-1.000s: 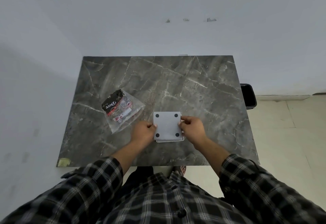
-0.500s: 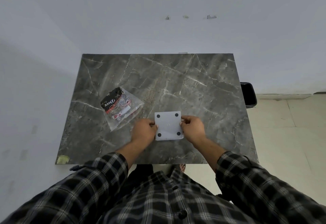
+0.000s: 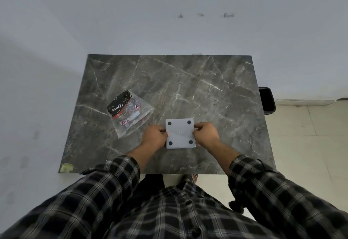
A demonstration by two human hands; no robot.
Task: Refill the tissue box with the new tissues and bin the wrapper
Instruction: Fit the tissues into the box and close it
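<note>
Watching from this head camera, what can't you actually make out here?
Head view only:
- Box: turned base-up, so its opening and any tissues inside are hidden.
- Wrapper: whether tissues remain inside is unclear; small print is too small to read.
- Bin: partly hidden behind the table edge.
- Fingertips of the left hand and right hand: tucked against the box sides.

Marble table (image 3: 188, 80): wrapper (image 3: 130, 112), tissue box (image 3: 180, 133).

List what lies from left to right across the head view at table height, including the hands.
Yellow sticker → wrapper → left hand → upside-down tissue box → right hand → black bin beside the table's right edge.
</note>
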